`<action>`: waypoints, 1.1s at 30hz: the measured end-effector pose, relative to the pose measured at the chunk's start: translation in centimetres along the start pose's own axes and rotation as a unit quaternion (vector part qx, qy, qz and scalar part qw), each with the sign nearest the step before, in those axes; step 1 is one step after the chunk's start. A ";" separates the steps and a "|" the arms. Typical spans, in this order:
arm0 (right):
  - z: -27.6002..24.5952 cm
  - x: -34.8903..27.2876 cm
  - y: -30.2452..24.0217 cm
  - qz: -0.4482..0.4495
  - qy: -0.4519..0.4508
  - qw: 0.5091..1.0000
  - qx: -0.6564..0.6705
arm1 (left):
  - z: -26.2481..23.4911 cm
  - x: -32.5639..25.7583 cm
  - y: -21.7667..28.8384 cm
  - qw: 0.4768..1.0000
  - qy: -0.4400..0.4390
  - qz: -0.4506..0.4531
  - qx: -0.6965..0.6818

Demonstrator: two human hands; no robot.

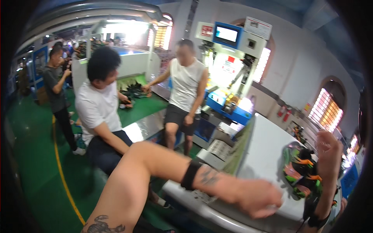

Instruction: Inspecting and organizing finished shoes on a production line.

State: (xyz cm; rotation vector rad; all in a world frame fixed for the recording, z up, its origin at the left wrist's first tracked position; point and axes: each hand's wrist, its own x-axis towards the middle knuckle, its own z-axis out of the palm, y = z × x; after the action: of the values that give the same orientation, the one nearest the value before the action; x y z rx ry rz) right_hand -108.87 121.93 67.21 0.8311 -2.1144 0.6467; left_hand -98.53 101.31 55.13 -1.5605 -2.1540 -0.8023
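My left arm, with a black wristband, stretches across the front of a white table. At its end my left hand is curled closed over the near side of the table. Motion blur hides what its fingers hold, if anything. My right hand is raised at the right, with a black band lower on that forearm. Its fingers are too smeared to read. Between my hands, nearer the right one, lies a cluster of colourful shoe parts in black, green, orange and pink.
A person in a white shirt sits close on the left; another person stands beyond my left arm. Dark pieces lie on a green-topped table by them. Behind my table stands a blue-and-white machine. A yellow line crosses the green floor.
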 end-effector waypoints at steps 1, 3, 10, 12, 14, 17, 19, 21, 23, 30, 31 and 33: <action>1.4 -1.3 -4.6 0.019 -0.099 0.993 0.064 | 0.3 -3.2 1.4 0.999 -0.049 0.003 0.021; 4.9 -3.9 -13.7 -0.238 -0.112 0.965 -0.018 | 1.1 -10.8 4.8 0.969 -0.204 -0.139 -0.008; 12.4 -12.0 -30.3 -0.321 -0.532 0.765 0.170 | 10.7 -40.9 23.3 0.765 0.016 -0.644 -0.026; 16.7 -15.8 -34.5 -0.334 -0.573 0.721 0.201 | 15.0 -50.4 29.7 0.641 -0.024 -0.767 -0.026; 21.7 -20.9 -40.8 -0.325 -0.587 0.690 0.272 | 19.1 -60.0 36.7 0.529 -0.091 -0.843 -0.016; 26.4 -31.1 -52.6 -0.276 -0.572 0.622 0.458 | 27.0 -71.4 47.5 0.327 0.131 -0.924 -0.147; 26.1 -36.3 -59.6 -0.321 -0.601 0.561 0.470 | 30.8 -75.4 53.6 0.136 0.331 -0.928 -0.098; 25.8 -38.3 -63.7 -0.393 -0.641 0.471 0.461 | 34.7 -76.5 59.3 -0.029 0.358 -0.930 0.075; 26.1 -37.9 -66.4 -0.360 -0.637 0.419 0.538 | 38.2 -75.3 63.8 -0.088 0.372 -0.923 0.031; 28.0 -27.9 -81.0 -0.177 -0.554 0.360 0.729 | 39.6 -76.5 63.6 0.082 0.437 -0.885 -0.139; 28.0 -26.6 -82.8 -0.161 -0.490 0.327 0.792 | 38.7 -76.7 62.3 0.117 0.398 -0.900 -0.136; 28.2 -24.7 -85.9 -0.156 -0.415 0.310 0.841 | 36.0 -77.1 59.5 0.110 0.400 -0.897 -0.152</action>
State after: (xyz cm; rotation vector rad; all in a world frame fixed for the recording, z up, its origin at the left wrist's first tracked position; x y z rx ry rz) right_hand -46.85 55.00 45.90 3.0201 -0.6940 2.6811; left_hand -15.93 80.65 -4.27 2.2475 -1.4708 -1.6814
